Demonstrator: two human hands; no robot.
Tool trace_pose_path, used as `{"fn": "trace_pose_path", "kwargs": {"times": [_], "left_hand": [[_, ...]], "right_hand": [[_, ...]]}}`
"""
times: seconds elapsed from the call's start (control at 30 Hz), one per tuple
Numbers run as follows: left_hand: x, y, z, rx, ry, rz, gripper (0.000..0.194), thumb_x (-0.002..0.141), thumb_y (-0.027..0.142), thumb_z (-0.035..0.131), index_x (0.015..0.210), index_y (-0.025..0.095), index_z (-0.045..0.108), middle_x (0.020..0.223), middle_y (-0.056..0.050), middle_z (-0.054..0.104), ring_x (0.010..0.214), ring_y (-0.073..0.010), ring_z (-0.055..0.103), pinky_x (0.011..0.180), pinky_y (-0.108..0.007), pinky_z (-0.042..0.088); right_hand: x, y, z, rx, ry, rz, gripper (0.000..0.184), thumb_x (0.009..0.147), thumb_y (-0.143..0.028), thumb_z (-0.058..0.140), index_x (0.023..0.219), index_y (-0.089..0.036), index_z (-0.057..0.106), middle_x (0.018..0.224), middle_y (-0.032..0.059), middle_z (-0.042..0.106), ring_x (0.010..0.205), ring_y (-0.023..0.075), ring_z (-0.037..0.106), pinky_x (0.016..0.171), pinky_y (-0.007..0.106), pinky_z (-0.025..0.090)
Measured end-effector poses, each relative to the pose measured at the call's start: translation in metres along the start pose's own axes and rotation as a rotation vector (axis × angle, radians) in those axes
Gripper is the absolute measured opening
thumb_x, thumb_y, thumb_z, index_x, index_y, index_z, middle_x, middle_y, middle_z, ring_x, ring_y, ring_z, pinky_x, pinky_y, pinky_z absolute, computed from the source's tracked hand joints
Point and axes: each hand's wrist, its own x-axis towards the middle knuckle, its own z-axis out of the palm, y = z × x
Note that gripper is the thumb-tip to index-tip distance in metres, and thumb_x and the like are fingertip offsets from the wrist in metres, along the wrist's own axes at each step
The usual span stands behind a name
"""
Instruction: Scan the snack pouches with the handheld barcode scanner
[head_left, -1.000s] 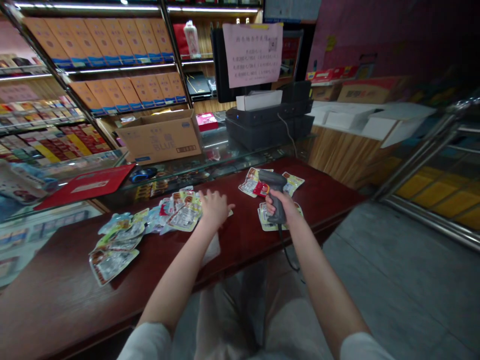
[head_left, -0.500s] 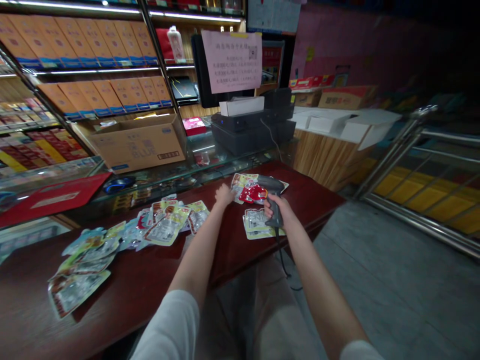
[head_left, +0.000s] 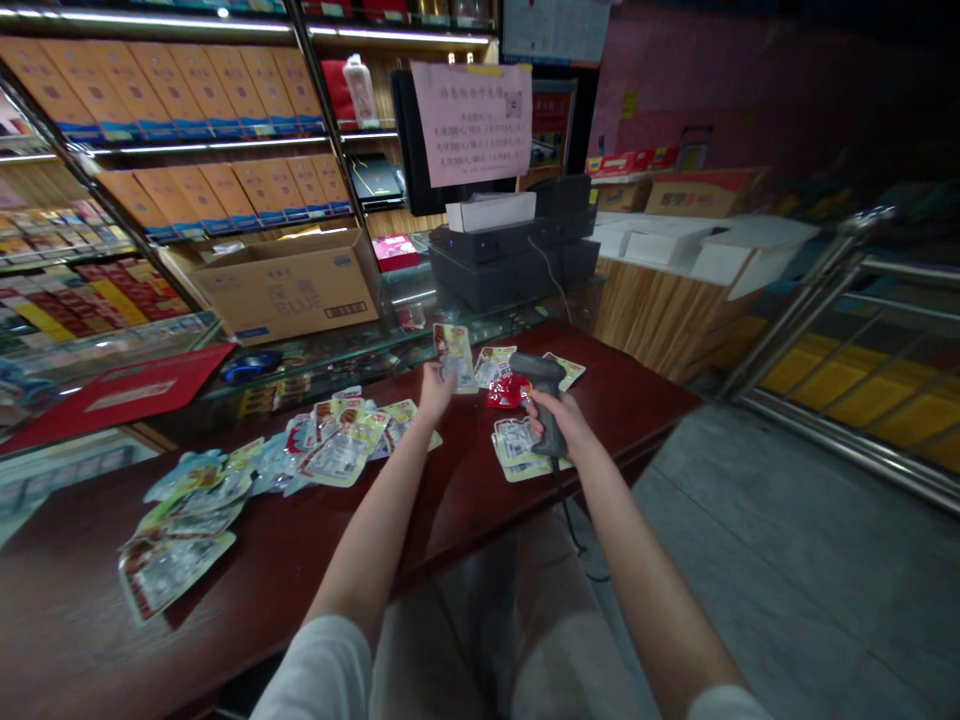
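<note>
Between the fingers of my left hand point(head_left: 437, 392) is a yellow-green and clear snack packet point(head_left: 454, 357), tilted up off the table. My right hand point(head_left: 564, 424) wraps round the handle of a dark barcode scanner point(head_left: 541, 378), its head pointing left. Under and beside the scanner head lie a red packet point(head_left: 505, 391) and another yellow-green packet point(head_left: 491, 364). A small stack of packets point(head_left: 513, 447) rests just below the scanner. To the left, a loose pile of similar packets point(head_left: 343, 440) spreads along the dark red table point(head_left: 300, 570).
Behind the table, a glass counter bears an open cardboard box point(head_left: 292, 290), a computer mouse point(head_left: 251, 367), a red folder point(head_left: 150, 395) and a black printer-like machine point(head_left: 495, 270). The scanner cable point(head_left: 574, 530) hangs off the front edge. A metal railing point(head_left: 810, 410) stands at right.
My left hand has drawn back slightly left, and a packet now stands raised in it, apart from the red one. My right hand stays with the scanner in nearly the same place.
</note>
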Motion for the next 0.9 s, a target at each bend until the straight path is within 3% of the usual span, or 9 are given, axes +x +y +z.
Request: {"fn": "trace_pose_path", "kwargs": {"times": [0.2,0.43,0.57,0.7,0.9], "left_hand": [[-0.02,-0.009,-0.041,-0.363,0.065,0.089,0.029,0.083,0.028,0.055,0.11,0.016,0.053,0.112,-0.009,0.069,0.103,-0.0199,0.067,0.093,-0.034,0.052],[-0.031,-0.021,-0.062,-0.424,0.122,0.102,0.031,0.078,0.028,0.057,0.105,0.012,0.06,0.105,-0.011,0.072,0.097,-0.0212,0.067,0.091,-0.035,0.053],[-0.03,-0.022,-0.064,-0.364,0.128,0.102,0.03,0.079,0.026,0.055,0.104,0.013,0.063,0.101,-0.009,0.073,0.092,-0.0201,0.067,0.086,-0.033,0.054],[-0.03,-0.021,-0.07,-0.242,0.126,0.132,0.03,0.08,0.029,0.054,0.104,0.013,0.063,0.106,-0.01,0.073,0.099,-0.0217,0.067,0.092,-0.034,0.052],[-0.043,-0.009,-0.109,0.292,0.013,-0.016,0.046,0.08,0.025,0.055,0.125,0.017,0.06,0.119,-0.014,0.071,0.111,-0.0297,0.066,0.096,-0.04,0.049]], "right_hand": [[-0.015,0.009,0.031,-0.085,-0.086,0.063,0.04,0.066,-0.044,0.079,0.088,-0.019,0.056,0.052,-0.0074,0.053,0.035,0.0074,0.044,0.034,0.021,0.034],[-0.01,0.029,0.054,-0.107,-0.085,0.111,0.04,0.065,-0.043,0.078,0.086,-0.019,0.054,0.05,-0.0094,0.05,0.034,0.0067,0.041,0.033,0.02,0.034],[-0.007,0.03,0.056,-0.125,-0.106,0.116,0.037,0.065,-0.041,0.078,0.082,-0.02,0.053,0.051,-0.0085,0.051,0.035,0.0066,0.042,0.034,0.02,0.034],[-0.006,0.03,0.055,-0.107,-0.133,0.127,0.039,0.064,-0.042,0.078,0.085,-0.019,0.055,0.05,-0.0087,0.051,0.034,0.0064,0.041,0.035,0.02,0.033],[-0.006,0.031,0.053,-0.053,-0.16,0.136,0.046,0.066,-0.043,0.078,0.099,-0.018,0.057,0.053,-0.0089,0.052,0.035,0.0064,0.04,0.036,0.02,0.031]]}}
